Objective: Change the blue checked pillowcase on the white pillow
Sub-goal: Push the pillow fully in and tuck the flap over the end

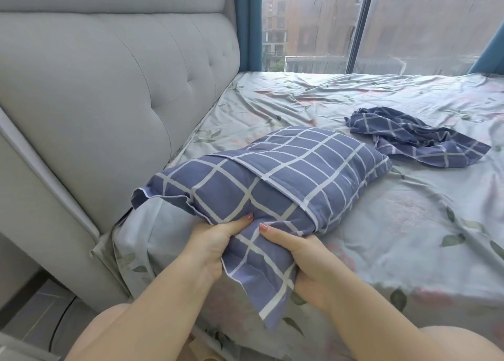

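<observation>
Bedsheet (pixel 409 224); pillowcase (pixel 286 175) long axis diagonal

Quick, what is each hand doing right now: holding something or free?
The left hand grips the near end of the blue checked pillowcase.
The right hand grips that same end, thumb on top.

soft daylight came through the window (pixel 381 25); shadows were faint; the headboard (pixel 103 82) bowed from wide-angle distortion; detail looked slightly soft.
</observation>
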